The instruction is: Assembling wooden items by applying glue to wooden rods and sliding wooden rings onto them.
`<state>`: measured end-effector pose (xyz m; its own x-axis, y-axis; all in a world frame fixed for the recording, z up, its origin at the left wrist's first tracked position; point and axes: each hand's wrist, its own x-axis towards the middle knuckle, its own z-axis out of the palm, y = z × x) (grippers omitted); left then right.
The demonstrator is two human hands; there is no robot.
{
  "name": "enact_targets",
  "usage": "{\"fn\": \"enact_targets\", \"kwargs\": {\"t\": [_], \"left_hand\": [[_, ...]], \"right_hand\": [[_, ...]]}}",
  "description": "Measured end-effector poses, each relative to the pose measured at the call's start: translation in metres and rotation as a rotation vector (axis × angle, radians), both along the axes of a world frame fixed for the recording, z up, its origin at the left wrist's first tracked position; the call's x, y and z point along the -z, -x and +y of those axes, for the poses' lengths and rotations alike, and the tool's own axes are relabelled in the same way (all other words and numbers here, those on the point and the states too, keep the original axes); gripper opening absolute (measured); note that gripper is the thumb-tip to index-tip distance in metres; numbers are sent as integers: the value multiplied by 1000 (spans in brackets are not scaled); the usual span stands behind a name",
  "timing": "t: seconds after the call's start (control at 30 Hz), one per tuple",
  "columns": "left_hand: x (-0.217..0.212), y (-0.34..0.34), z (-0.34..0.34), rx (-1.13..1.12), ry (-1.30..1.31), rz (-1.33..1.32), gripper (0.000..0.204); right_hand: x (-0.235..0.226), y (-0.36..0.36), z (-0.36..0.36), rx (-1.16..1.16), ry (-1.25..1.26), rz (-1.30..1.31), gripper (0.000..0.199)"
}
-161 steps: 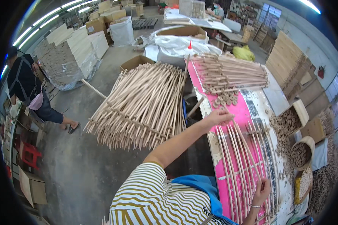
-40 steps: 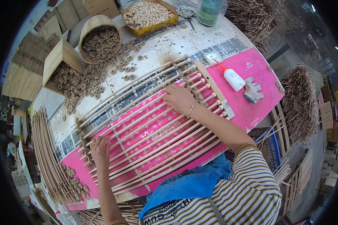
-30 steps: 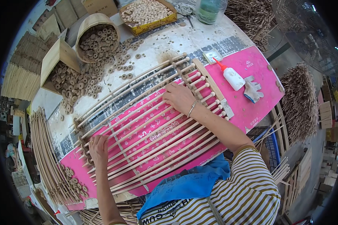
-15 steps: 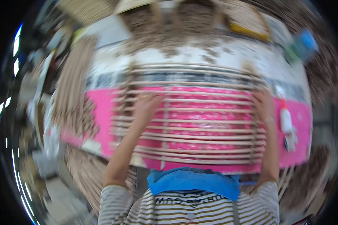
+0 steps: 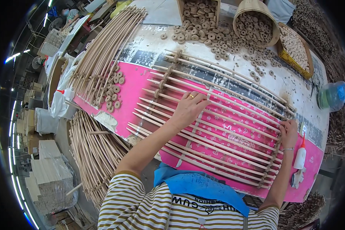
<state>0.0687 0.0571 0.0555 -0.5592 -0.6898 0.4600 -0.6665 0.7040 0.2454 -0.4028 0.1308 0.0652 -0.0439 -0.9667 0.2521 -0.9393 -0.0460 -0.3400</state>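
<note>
Several pale wooden rods with tapered ends (image 5: 154,73) lie side by side in front of me. They pass through a left row of brown wooden rings (image 5: 163,81) and a right row of rings (image 5: 273,158). My left hand (image 5: 188,110), a ring on one finger, bends over the rods just right of the left row, fingers closed on a rod (image 5: 226,109). At the upper part of the right row, my right hand (image 5: 288,133) pinches a rod's end; its fingertips partly hide the grip.
A pink patterned sheet (image 5: 122,82) covers the near tabletop. Loose wooden rings (image 5: 211,36) spill from a tipped tub (image 5: 274,28). At right are a glue bottle (image 5: 300,157), a plastic jar (image 5: 331,96) and a yellow tray (image 5: 295,63). Rod bundles (image 5: 107,42) lie left.
My view has swung round, so the table and rods now slant down to the right, and the picture is sharper. Both hands remain over the rods, near the two ring rows.
</note>
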Motion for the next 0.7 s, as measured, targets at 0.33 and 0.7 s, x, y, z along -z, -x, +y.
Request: {"fn": "enact_targets", "kwargs": {"t": [0.33,0.7], "left_hand": [[-3,-131,6,-375,70,188,27],[16,-332,-59,-882,-66,-328,42]], "right_hand": [[-3,-11,12,-12,109,-83,15],[-18,-172,35,-205,-177,-424,15]]}}
